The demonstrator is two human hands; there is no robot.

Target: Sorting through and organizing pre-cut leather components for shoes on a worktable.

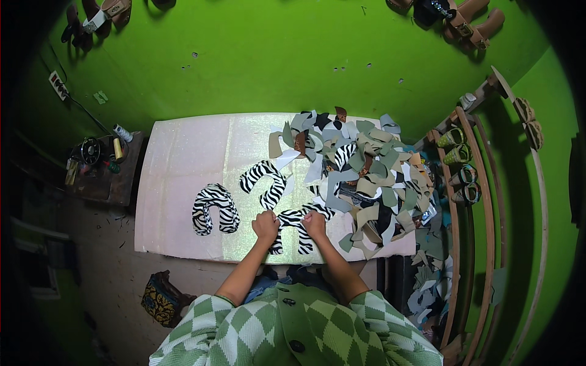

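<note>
Both hands (266,227) pinch zebra-striped material (292,218), which lies between them over the pale tabletop (177,161).

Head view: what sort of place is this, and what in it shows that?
Probably a small shoemaking workshop: sandals sit on a wooden rack at the right, cut scraps are heaped on the table, and curved zebra-striped pieces lie to their left.

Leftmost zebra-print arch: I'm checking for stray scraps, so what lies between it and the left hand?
In the head view, only bare glittery sheet shows between the zebra-print arch and the left hand.
</note>
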